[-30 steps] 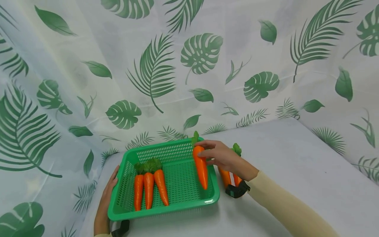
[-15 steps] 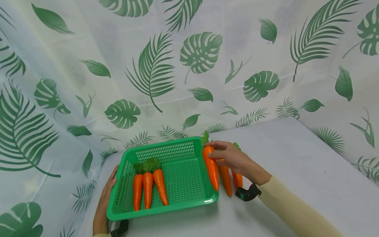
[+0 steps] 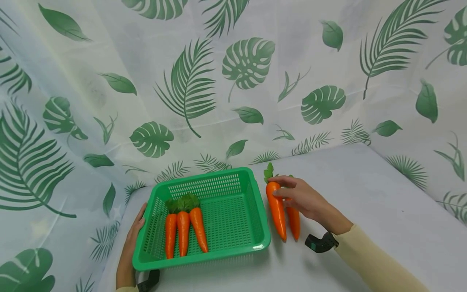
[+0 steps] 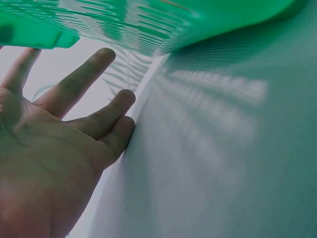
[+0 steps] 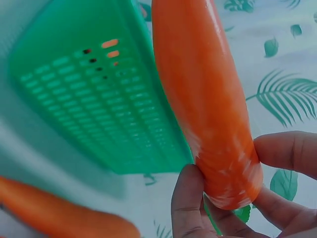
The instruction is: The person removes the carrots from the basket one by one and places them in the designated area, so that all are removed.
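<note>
My right hand [image 3: 304,198] pinches an orange carrot [image 3: 276,211] near its leafy top, just right of the green basket [image 3: 200,257]. In the right wrist view, the thumb and fingers hold that carrot [image 5: 205,99] at its thick end, with its body beside the basket's slotted wall [image 5: 89,99]. Another carrot [image 3: 293,223] lies on the table beside the held one, partly hidden by it and the hand. My left hand [image 3: 131,245] rests along the basket's left side, and the left wrist view shows its fingers [image 4: 81,82] spread and fairly straight. Three carrots [image 3: 183,233] lie side by side in the basket's left half.
The white table [image 3: 365,211] extends to the right of the carrots. A leaf-printed cloth [image 3: 204,81] hangs behind the table and along both sides. A dark band [image 3: 322,242] sits on the right wrist, and another band [image 3: 149,280] on the left.
My right hand has carried the carrot rightward, from over the basket's right end, across the rim, to outside it above the table. The left hand and basket have stayed in place.
</note>
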The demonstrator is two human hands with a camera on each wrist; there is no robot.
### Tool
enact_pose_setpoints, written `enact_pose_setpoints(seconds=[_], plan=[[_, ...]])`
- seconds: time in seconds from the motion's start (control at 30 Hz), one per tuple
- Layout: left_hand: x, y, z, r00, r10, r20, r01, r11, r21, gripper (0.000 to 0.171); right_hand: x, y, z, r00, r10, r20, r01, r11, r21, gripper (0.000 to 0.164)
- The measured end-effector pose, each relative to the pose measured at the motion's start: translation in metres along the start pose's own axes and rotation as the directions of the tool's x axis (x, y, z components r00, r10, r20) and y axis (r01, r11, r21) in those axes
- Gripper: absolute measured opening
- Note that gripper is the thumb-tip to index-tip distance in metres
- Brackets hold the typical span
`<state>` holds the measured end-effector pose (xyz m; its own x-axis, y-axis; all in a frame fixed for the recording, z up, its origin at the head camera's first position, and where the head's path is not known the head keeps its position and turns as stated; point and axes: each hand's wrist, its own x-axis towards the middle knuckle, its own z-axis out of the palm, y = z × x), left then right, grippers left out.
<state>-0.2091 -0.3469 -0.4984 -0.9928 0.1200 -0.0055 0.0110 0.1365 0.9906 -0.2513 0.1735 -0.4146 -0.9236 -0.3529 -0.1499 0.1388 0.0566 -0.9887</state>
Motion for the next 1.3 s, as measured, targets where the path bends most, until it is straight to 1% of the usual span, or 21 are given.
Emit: enact_pose_setpoints(seconds=[0.13,0.23,0.27,0.37,0.43,0.5,0.63,0.67,0.7,0.8,0.87,0.93,1.0,1.07,1.13,1.2,1.23,1.3], plan=[[0.001,-0.001,0.000,1.000,0.006,0.002,-0.006,1.000,-0.009,0.069,-0.007,0.005,-0.009,1.000,0.000,-0.016,0.000,1.000,-0.023,0.055],[0.001,-0.002,0.000,1.000,0.028,0.005,-0.028,1.000,-0.011,0.070,-0.013,0.009,-0.016,1.000,-0.011,-0.020,0.010,1.000,-0.024,0.055],[0.002,-0.003,0.000,0.999,0.038,0.006,-0.038,0.999,-0.012,0.070,-0.014,0.010,-0.019,1.000,-0.016,-0.021,0.015,1.000,-0.025,0.054],[0.001,-0.005,0.000,0.995,0.104,0.007,-0.104,0.995,-0.009,0.067,-0.017,0.015,-0.026,0.999,-0.021,-0.031,0.020,0.999,-0.044,0.054],[0.001,-0.006,0.001,0.993,0.121,-0.001,-0.121,0.993,-0.010,0.065,-0.018,0.018,-0.031,0.999,-0.009,-0.048,0.006,0.998,-0.059,0.054],[0.000,-0.005,0.001,0.994,0.105,-0.006,-0.106,0.994,-0.006,0.066,-0.020,0.022,-0.036,0.998,0.005,-0.063,-0.010,0.997,-0.075,0.054],[0.002,-0.002,0.001,1.000,0.001,-0.016,-0.001,1.000,0.004,0.072,-0.022,0.030,-0.044,0.996,0.031,-0.085,-0.038,0.995,-0.091,0.055],[0.002,-0.002,0.001,1.000,-0.007,-0.009,0.007,1.000,0.007,0.073,-0.023,0.032,-0.046,0.996,0.034,-0.084,-0.042,0.995,-0.094,0.056],[0.002,-0.002,0.001,1.000,-0.006,-0.007,0.006,1.000,0.008,0.072,-0.023,0.034,-0.047,0.996,0.037,-0.085,-0.045,0.994,-0.096,0.056],[0.000,-0.003,0.000,0.998,0.059,-0.001,-0.059,0.998,0.006,0.067,-0.024,0.039,-0.051,0.995,0.041,-0.089,-0.051,0.993,-0.104,0.057],[0.000,-0.004,0.000,0.996,0.089,0.005,-0.089,0.996,0.003,0.066,-0.025,0.042,-0.054,0.995,0.041,-0.089,-0.051,0.992,-0.115,0.057],[-0.001,-0.005,0.000,0.995,0.099,0.011,-0.099,0.995,-0.004,0.066,-0.025,0.044,-0.057,0.995,0.044,-0.094,-0.055,0.991,-0.123,0.057],[0.000,-0.004,0.000,0.997,0.082,0.014,-0.082,0.997,-0.006,0.069,-0.026,0.046,-0.060,0.994,0.046,-0.100,-0.059,0.990,-0.130,0.057],[-0.001,-0.005,0.001,0.997,0.083,0.001,-0.083,0.997,-0.001,0.069,-0.025,0.048,-0.064,0.993,0.050,-0.108,-0.065,0.988,-0.140,0.057],[-0.003,-0.005,0.001,0.995,0.098,-0.018,-0.098,0.995,0.012,0.067,-0.024,0.051,-0.067,0.992,0.055,-0.114,-0.072,0.986,-0.150,0.056],[-0.004,-0.006,0.001,0.992,0.125,-0.025,-0.125,0.992,0.013,0.065,-0.023,0.053,-0.070,0.991,0.065,-0.119,-0.084,0.983,-0.162,0.056],[-0.004,-0.006,0.001,0.991,0.129,-0.023,-0.129,0.992,0.013,0.065,-0.023,0.055,-0.072,0.990,0.071,-0.120,-0.091,0.982,-0.167,0.056],[-0.003,-0.004,0.000,0.995,0.103,-0.011,-0.103,0.995,0.004,0.067,-0.021,0.058,-0.074,0.989,0.080,-0.125,-0.102,0.979,-0.178,0.056]])
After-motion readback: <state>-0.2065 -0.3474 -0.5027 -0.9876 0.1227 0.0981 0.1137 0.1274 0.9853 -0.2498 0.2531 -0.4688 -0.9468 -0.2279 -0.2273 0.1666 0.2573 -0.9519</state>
